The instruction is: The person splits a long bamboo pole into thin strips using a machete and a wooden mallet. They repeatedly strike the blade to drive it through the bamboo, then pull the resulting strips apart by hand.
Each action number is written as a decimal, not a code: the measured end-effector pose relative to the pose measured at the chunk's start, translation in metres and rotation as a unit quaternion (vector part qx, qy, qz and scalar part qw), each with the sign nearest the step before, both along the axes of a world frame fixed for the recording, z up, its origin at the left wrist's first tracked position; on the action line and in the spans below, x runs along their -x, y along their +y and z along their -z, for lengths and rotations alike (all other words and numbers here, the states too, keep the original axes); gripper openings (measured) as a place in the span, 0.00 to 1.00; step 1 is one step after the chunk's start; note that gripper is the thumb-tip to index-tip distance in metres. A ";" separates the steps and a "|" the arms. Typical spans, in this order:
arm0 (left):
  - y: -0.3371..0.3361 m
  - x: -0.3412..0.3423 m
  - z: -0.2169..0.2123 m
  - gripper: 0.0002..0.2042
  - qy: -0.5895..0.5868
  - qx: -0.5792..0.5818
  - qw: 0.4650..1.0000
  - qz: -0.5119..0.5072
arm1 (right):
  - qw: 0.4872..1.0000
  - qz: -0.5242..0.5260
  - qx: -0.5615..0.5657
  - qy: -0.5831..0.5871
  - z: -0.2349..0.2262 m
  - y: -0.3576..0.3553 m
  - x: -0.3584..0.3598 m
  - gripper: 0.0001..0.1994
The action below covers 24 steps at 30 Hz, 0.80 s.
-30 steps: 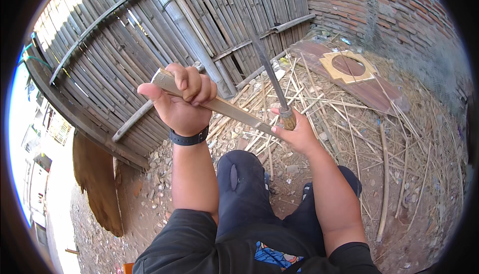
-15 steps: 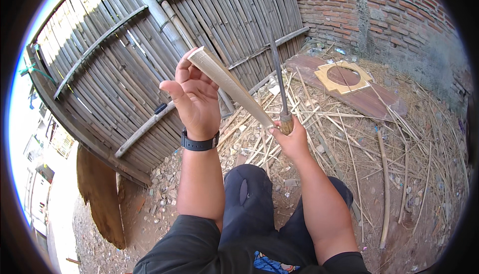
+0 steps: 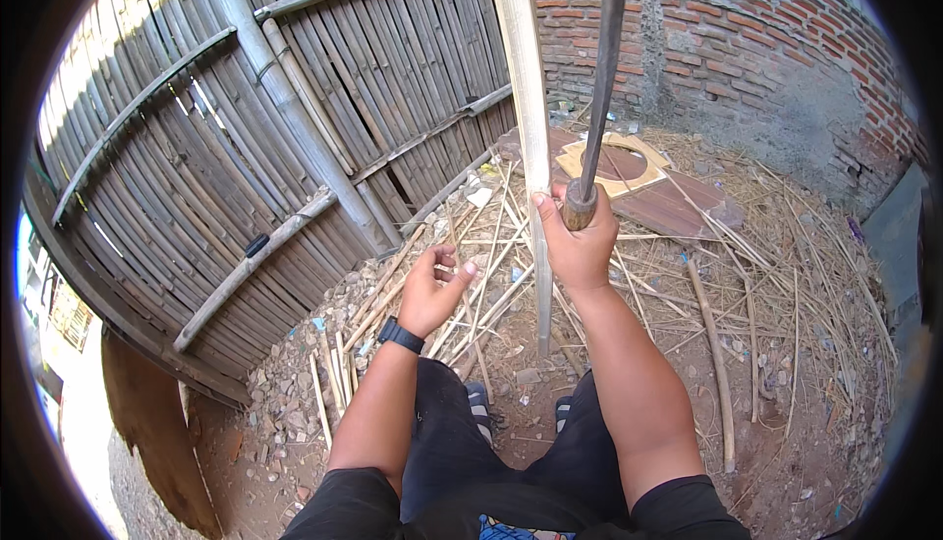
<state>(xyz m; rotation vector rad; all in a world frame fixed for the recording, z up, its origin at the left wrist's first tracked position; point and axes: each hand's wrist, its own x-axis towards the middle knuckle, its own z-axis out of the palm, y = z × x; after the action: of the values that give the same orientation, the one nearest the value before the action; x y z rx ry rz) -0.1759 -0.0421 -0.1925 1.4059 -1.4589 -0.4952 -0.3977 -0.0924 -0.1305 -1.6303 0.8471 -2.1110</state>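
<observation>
My right hand (image 3: pixel 582 240) is closed on the wooden handle of a machete (image 3: pixel 603 78), whose dark narrow blade points up and away. The same hand pinches a long split bamboo slat (image 3: pixel 530 98) between thumb and fingers. The slat stands nearly upright, with its upper end beyond the top of the picture and its lower end below the hand. To the left, apart from the slat, my left hand (image 3: pixel 440 287) is open with fingers loosely bent and nothing in it. A dark watch is on its wrist.
A bamboo fence (image 3: pixel 285 157) rises at the left and ahead, meeting a brick wall (image 3: pixel 732 68) at the right. Cut bamboo strips (image 3: pixel 471 294) litter the ground. A brown board (image 3: pixel 678 211) lies beyond, bearing a yellowish panel (image 3: pixel 638 182) with a round hole. A pole (image 3: pixel 712 363) lies right.
The slat has swung from a leftward slant to nearly upright in my right hand. My left hand has dropped from near its upper end. The machete and right hand have come up in view.
</observation>
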 end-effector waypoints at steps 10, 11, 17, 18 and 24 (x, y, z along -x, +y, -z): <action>-0.039 0.096 0.037 0.43 -0.132 0.084 0.987 -0.034 | 0.977 -0.024 -0.059 -0.204 -0.061 -0.050 -0.025 0.15; -0.049 0.088 0.034 0.38 -0.118 0.071 0.989 -0.049 | 0.971 -0.032 -0.067 -0.227 -0.067 -0.048 -0.022 0.15; -0.050 0.008 -0.010 0.16 -0.141 0.109 0.980 -0.092 | 0.954 -0.125 -0.161 -0.218 -0.073 -0.047 0.019 0.21; -0.043 -0.007 -0.023 0.14 -0.167 0.079 0.976 -0.113 | 0.954 -0.125 -0.179 -0.206 -0.063 -0.047 0.031 0.20; 0.038 -0.099 -0.039 0.13 -0.276 -0.002 0.946 -0.168 | 0.979 -0.069 -0.189 -0.012 0.051 -0.037 0.070 0.17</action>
<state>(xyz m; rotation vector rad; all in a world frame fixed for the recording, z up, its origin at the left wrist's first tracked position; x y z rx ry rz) -0.0764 -0.0041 -0.1533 1.8459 -1.5930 0.1307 -0.4679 -0.1299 -0.1813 -1.4169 1.0223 -1.7423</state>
